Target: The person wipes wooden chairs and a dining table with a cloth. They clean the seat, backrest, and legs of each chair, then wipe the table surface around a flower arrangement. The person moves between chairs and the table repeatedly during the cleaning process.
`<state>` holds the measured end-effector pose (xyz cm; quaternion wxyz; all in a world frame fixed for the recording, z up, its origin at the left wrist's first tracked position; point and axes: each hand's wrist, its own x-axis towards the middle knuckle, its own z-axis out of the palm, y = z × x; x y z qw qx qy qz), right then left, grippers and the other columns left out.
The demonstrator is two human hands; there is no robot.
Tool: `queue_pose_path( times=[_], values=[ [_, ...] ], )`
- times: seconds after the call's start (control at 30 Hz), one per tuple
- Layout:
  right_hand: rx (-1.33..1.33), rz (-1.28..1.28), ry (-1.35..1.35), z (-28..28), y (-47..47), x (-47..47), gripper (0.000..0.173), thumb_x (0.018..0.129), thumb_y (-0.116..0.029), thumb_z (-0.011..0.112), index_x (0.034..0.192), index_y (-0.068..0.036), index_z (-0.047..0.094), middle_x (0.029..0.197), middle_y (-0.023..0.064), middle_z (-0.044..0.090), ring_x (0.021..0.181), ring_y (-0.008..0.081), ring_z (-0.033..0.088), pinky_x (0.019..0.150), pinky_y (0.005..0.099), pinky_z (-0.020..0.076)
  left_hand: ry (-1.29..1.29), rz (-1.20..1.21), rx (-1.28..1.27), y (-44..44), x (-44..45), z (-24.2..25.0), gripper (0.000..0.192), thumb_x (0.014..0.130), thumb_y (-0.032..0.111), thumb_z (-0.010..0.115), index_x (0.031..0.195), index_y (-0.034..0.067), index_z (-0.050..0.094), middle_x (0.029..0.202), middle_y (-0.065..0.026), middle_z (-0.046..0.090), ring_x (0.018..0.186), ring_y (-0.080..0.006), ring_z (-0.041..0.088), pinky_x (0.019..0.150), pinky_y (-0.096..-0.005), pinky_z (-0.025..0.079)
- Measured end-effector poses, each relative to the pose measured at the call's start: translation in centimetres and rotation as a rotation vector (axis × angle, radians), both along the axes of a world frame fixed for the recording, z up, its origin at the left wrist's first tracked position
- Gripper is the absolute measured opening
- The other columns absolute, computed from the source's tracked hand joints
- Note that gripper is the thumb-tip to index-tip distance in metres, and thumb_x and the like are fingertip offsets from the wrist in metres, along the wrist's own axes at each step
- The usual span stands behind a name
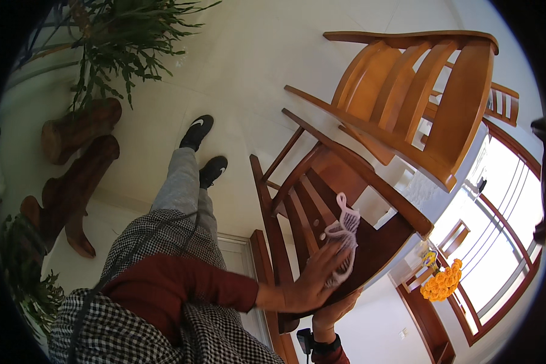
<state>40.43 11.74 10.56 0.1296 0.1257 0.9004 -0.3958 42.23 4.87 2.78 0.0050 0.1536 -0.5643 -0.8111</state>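
My left hand lies spread over a pale pink openwork cloth, pressing it against the broad top rail of a dark brown wooden chair. One looped end of the cloth sticks out beyond the fingers. My right hand holds the edge of the same rail from the other side. Part of its fingers is hidden behind the wood. A black band circles the right wrist. Slats and part of the seat show below the rail.
A lighter brown chair stands beside the dark one. Behind them is a table with a pale cover. Orange flowers are near the window. Thick wooden pieces and a trailing green plant are beside my feet.
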Motion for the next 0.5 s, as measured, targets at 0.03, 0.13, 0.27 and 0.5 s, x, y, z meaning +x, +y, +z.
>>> queue_pose_path(
  times=[0.03,0.13,0.27,0.5],
  values=[
    [-0.022,-0.008,-0.004,-0.1,0.0,-0.1,0.066,0.110,-0.049,0.020,0.151,-0.001,0.036,0.144,0.0175,0.051,0.130,0.0298,0.053,0.110,0.0418,0.0422,0.007,0.024,-0.020,-0.1,0.4,0.1,0.055,0.100,0.013,0.051,0.153,0.006,0.037,0.157,-0.0225,0.033,0.148,-0.0448,0.028,0.120,-0.0544,0.023],
    [-0.116,-0.055,-0.024,-0.2,0.0,0.0,0.065,0.110,-0.047,0.019,0.151,0.000,0.036,0.142,0.0176,0.051,0.128,0.0291,0.054,0.109,0.0411,0.0431,-0.019,0.039,-0.083,1.6,1.0,-3.9,0.054,0.102,0.016,0.052,0.152,0.005,0.037,0.157,-0.0232,0.032,0.149,-0.0430,0.028,0.119,-0.0534,0.026],
    [-0.042,-0.046,-0.024,-0.1,0.3,0.3,0.064,0.110,-0.047,0.019,0.151,-0.001,0.037,0.140,0.0155,0.053,0.125,0.0282,0.054,0.108,0.0399,0.0439,-0.522,0.211,0.181,5.7,-0.2,-15.3,0.054,0.102,0.018,0.050,0.149,-0.005,0.036,0.151,-0.0280,0.038,0.144,-0.0426,0.034,0.121,-0.0475,0.025],
    [-0.049,0.008,-0.014,0.0,0.6,0.3,0.061,0.111,-0.043,0.017,0.152,-0.001,0.035,0.143,0.0157,0.051,0.127,0.0287,0.054,0.108,0.0392,0.0438,-0.662,-0.017,-0.119,5.7,-1.4,-23.7,0.048,0.097,0.018,0.054,0.136,-0.009,0.046,0.134,-0.0327,0.050,0.130,-0.0486,0.043,0.113,-0.0546,0.033]
  ],
)
